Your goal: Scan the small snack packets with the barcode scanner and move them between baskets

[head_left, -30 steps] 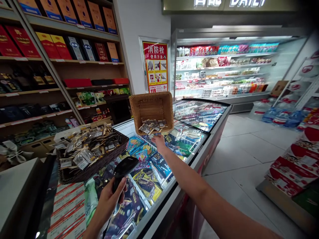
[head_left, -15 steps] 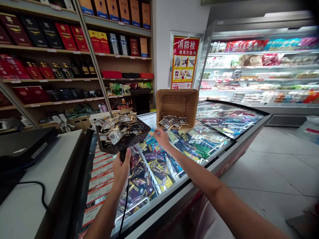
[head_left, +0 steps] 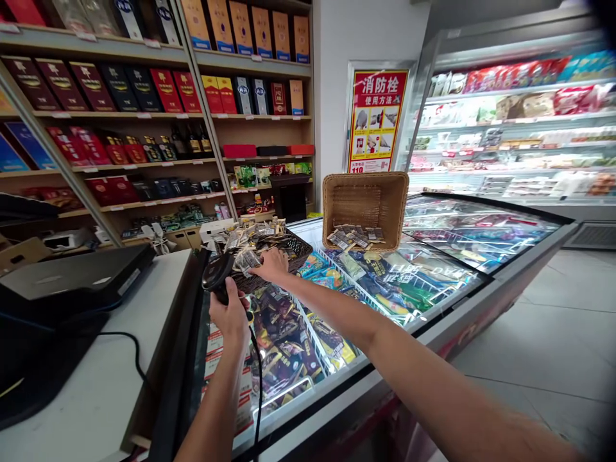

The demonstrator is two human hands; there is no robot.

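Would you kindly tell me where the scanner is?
The scanner is in the left hand, left of centre in the head view, near the dark basket.

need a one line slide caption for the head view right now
Left hand grips a corded black scanner; right hand is at a dark basket heaped with small packets.

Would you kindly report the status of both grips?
Left grip closed around black scanner. Right grip at packets in dark basket, hold unclear. Tan basket rightward, not blocking.
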